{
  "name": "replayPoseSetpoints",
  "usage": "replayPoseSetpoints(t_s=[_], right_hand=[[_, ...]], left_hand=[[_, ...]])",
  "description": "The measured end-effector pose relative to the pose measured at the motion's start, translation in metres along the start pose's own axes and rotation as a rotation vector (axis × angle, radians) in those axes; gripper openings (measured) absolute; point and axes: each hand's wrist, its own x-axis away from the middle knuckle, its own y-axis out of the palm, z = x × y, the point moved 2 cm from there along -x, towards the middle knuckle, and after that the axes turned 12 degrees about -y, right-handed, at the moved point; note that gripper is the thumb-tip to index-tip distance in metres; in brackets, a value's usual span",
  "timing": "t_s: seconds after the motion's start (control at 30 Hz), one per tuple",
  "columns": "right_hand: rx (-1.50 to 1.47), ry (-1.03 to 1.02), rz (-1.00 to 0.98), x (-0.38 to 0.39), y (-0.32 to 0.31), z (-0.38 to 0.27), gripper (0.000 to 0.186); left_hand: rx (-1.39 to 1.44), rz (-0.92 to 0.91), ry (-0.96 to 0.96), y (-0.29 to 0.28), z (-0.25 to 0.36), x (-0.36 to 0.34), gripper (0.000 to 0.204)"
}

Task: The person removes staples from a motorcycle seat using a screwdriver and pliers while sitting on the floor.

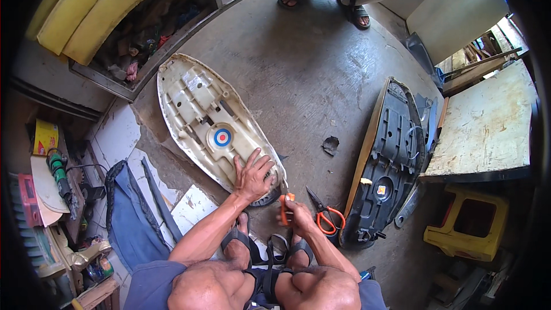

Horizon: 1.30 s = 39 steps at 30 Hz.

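A cream plastic seat base [189,103] with a round blue, white and red emblem lies on the floor, front and left of centre. My left hand [252,178] presses flat on its lower part, fingers spread. My right hand [295,211] grips an orange-handled tool [283,204], apparently pliers, at the base's lower right edge; its working tip is small and hard to make out. Beside that hand lie orange-handled scissors [326,218] with dark blades. A black seat base [384,161] with brown edging lies to the right.
Another person's sandaled feet [359,17] are at the top. A green power tool [60,172] and dark blue fabric [129,212] lie at the left. A pale board [476,126] and a yellow plastic housing [436,232] stand at the right. Yellow curved pieces [86,11] fill the upper left.
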Motion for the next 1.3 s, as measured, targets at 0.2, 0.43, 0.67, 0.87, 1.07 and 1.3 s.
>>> replayPoseSetpoints(t_s=[0.2,0.43,0.67,0.87,1.07,1.3], right_hand=[[1.293,-0.561,0.149,0.000,-0.003,0.001,0.042],[0.667,-0.056,-0.075,-0.003,-0.009,-0.027,0.045],[0.427,-0.031,-0.012,-0.012,-0.010,-0.015,0.042],[-0.082,-0.034,0.039,0.006,0.019,-0.009,0.046],[1.169,-0.319,0.043,-0.008,-0.002,-0.009,0.039],[1.491,-0.798,0.336,-0.002,-0.026,-0.042,0.047]], left_hand=[[0.002,0.008,0.003,0.000,-0.002,0.001,0.038],[-0.002,-0.005,-0.007,0.001,-0.002,0.000,0.038],[0.001,-0.028,-0.005,-0.001,0.006,-0.003,0.038],[-0.001,-0.025,-0.008,0.000,0.001,-0.001,0.038],[-0.005,-0.046,-0.040,-0.001,0.005,-0.001,0.039],[0.018,-0.040,-0.007,0.001,0.005,-0.002,0.040]])
